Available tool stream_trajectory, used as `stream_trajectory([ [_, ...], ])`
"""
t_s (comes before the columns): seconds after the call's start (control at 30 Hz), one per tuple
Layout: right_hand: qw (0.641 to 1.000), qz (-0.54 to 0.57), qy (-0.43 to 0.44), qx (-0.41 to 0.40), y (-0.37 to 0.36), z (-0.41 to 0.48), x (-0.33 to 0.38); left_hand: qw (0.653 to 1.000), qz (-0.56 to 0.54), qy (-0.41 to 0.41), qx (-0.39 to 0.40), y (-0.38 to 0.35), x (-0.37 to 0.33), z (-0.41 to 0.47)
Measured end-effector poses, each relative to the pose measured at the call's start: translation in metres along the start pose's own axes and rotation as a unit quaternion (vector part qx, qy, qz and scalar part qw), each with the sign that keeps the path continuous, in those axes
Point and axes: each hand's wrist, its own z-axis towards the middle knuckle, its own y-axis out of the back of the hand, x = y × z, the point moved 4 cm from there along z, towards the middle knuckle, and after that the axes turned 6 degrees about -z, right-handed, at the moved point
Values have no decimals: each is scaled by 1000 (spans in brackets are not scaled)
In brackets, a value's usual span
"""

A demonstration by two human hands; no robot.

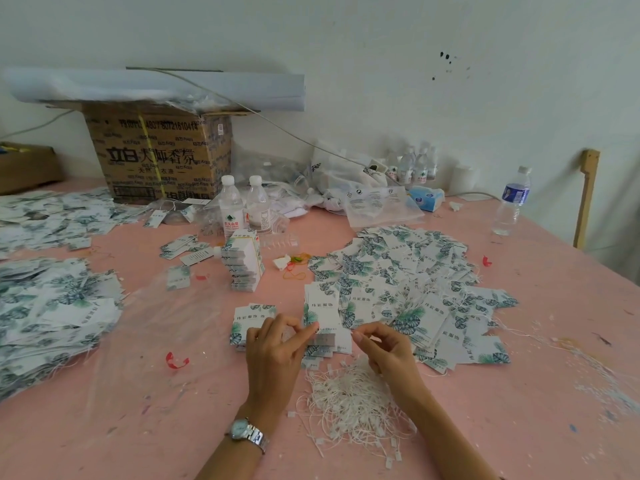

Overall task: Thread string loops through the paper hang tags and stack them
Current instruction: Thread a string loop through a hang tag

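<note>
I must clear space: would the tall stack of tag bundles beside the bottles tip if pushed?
Probably: the tall stack is narrow and looks slightly crooked. Being paper, it is likely light, so a low push may slide it instead.

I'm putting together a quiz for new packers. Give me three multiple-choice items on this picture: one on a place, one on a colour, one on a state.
1. Where does the string pile lie?
A on the box
B by the right forearm
C beside the far right bottle

2. What colour is the table?
A blue
B green
C pink

3. What is the left hand doing?
A pinching a tag
B lying flat on the table
C holding a bottle

Answers:
1 B: the white strings lie on the near side, beside that forearm.
2 C: the bare surface is pink.
3 A: its fingertips close on the tag.
</note>
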Motion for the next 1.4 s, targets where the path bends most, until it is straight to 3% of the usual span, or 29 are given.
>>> stream_trajectory([
  [0.13, 1000, 12, -9, -4, 2, 0, -1, 999, -10, -31, -26, 2, -3, -2],
  [0.23, 1000, 27, -6, 6, 3, 1, -4, 993, -30, -98, -57, 7, -12, -4],
  [0.53, 996, 75, -19, -43, 9, 4, -6, 976, -37, -211, -37, 4, -32, -14],
  [0.6, 995, 77, -17, -58, 10, 4, -6, 981, -63, -183, -19, 2, -35, -16],
  [0.7, 996, 70, -5, -58, 11, 4, -4, 983, -179, -35, -4, 3, -30, -15],
  [0.8, 999, 47, 10, -11, 6, 1, -2, 954, -276, 117, -8, 3, -21, -16],
  [0.93, 995, 16, 35, 92, -6, -5, 2, 912, -340, 230, 10, -3, -15, -21],
  [1.07, 991, 4, 53, 124, -12, -9, 5, 883, -374, 282, 21, -12, -9, -26],
  [1.23, 996, 57, 13, 73, -8, -7, 0, 842, -435, 315, 44, -19, -8, -26],
  [1.4, 996, 46, -3, 81, -11, -7, -3, 838, -446, 303, 79, -18, -16, -23],
])
